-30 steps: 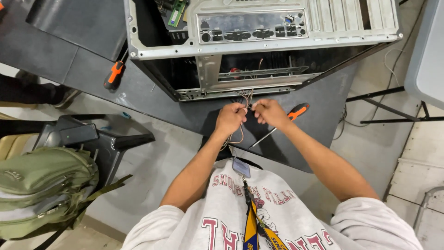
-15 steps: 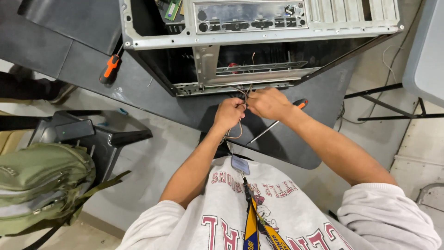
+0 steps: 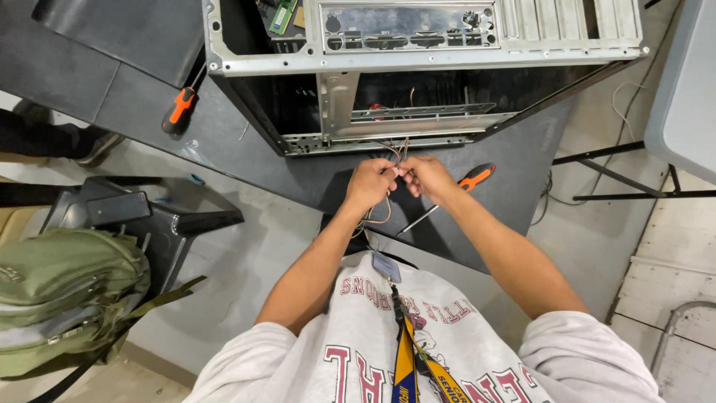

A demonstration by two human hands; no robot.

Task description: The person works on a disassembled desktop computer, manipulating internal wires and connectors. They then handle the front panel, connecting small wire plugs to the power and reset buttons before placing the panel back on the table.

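Observation:
An open metal computer case (image 3: 418,60) lies on a dark table (image 3: 246,157). Thin wires (image 3: 394,153) run out of its lower opening toward me. My left hand (image 3: 371,183) and my right hand (image 3: 426,177) meet just in front of the case, both pinching this bundle of wires between fingertips. A loop of wire hangs below my left hand. An orange-handled screwdriver (image 3: 462,190) lies on the table right beside my right hand, its shaft pointing toward me.
A second orange-and-black screwdriver (image 3: 179,110) rests at the case's left corner. A dark chair (image 3: 142,216) with a green backpack (image 3: 63,295) stands at the left. Black table legs (image 3: 619,175) and a grey tabletop (image 3: 690,82) are at the right. A lanyard hangs at my chest.
My hands have stayed together on the wires, working them slightly. The view has shifted a little, so the case sits higher in the frame.

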